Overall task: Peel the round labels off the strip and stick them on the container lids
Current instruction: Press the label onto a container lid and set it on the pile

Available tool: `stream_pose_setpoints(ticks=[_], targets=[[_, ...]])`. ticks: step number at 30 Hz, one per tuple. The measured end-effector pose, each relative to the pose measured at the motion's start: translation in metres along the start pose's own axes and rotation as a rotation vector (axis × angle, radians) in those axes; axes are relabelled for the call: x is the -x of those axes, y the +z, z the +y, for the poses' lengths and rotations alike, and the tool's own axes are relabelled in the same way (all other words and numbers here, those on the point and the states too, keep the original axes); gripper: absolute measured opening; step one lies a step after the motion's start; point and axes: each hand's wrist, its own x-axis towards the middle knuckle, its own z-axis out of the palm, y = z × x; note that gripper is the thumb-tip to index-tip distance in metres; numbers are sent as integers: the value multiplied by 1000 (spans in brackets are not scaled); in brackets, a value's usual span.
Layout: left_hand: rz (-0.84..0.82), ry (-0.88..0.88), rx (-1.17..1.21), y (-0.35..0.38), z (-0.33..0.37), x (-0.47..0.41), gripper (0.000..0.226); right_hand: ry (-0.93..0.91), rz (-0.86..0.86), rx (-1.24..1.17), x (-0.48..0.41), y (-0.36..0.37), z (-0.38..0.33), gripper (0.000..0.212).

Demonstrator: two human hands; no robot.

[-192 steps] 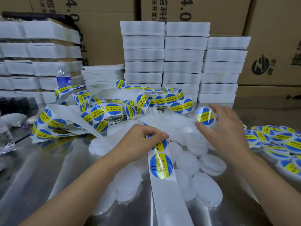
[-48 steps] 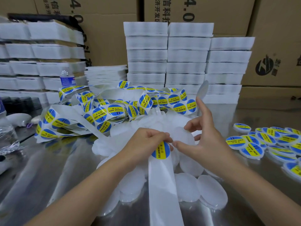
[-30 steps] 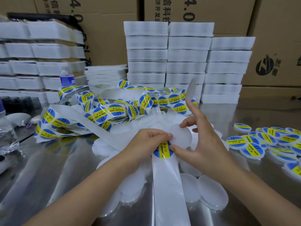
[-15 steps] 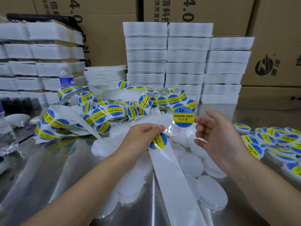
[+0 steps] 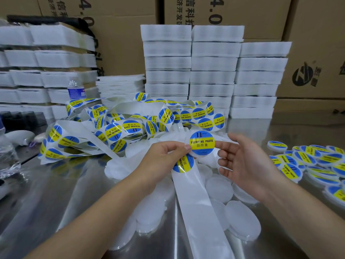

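Note:
My left hand (image 5: 162,161) pinches the white label strip (image 5: 197,206) just at a blue-and-yellow round label (image 5: 183,164). Its fingertips also touch the left edge of a translucent lid (image 5: 202,144) held upright above the pile. That lid carries a "Soldering Paste" label facing me. My right hand (image 5: 244,163) has its fingers spread, and one fingertip presses the lid's right edge. Bare lids (image 5: 242,223) lie heaped under both hands. Finished labelled lids (image 5: 308,159) lie to the right.
A tangle of label strip (image 5: 130,126) covers the steel table (image 5: 56,193) behind my hands. White foam stacks (image 5: 214,71) and cardboard boxes (image 5: 121,34) stand at the back. A water bottle (image 5: 75,89) is at back left.
My right hand peeled a label off the strip and pressed it on a lid. The labelled lid has since risen and turned face-on between both hands. The strip end swung right.

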Motion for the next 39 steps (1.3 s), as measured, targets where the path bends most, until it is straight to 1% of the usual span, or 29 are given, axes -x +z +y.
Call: stream_pose_setpoints(ticks=[4,19,25,30,34,39], targets=[[-9,6,5,0,2,1,29,6,-14,1,0,1,1,42],[-14,20,-36,-2,-2,-2,26,6,9,51,1,2,0,41],[21,29,-154,-4,-6,-6,22,-113,59,197,3,1,0,45],[46,19,-188,-6,-7,-9,21,-202,118,297,3,2,2,46],[35,29,-194,-5,-7,-9,22,-260,162,301,3,4,3,46],[49,26,-170,-5,-5,-7,28,-342,217,245,3,2,1,33]])
